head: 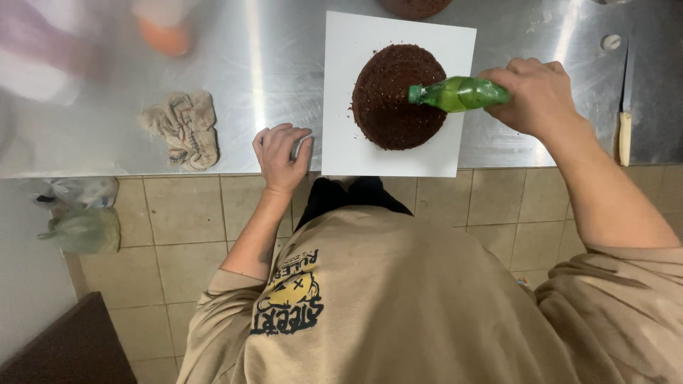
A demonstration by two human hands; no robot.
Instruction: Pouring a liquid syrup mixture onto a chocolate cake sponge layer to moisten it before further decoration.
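At the far left of the steel tabletop we see a crumpled beige cloth rag lying well apart from everything else, with a blurred orange-and-white object beyond it that we cannot identify. Just right of the rag, our left hand rests at the tabletop's front edge, fingers curled in and holding nothing we can make out, just beside the white square board.

On that board sits the round dark-brown chocolate sponge cake layer, its top crumbly and porous. We judge it soft and fragile; it would break if pinched, so it is best moved by the stiff board under it, taken at the edges.

Over the cake's right side our right hand is closed around the base of a small green plastic bottle, held on its side with the capped neck pointing left over the cake. The bottle looks light, thin-walled and squeezable, perhaps slippery if wet; a grip round its wider body seems surest.

Farther right, a knife with a pale handle lies on the tabletop.
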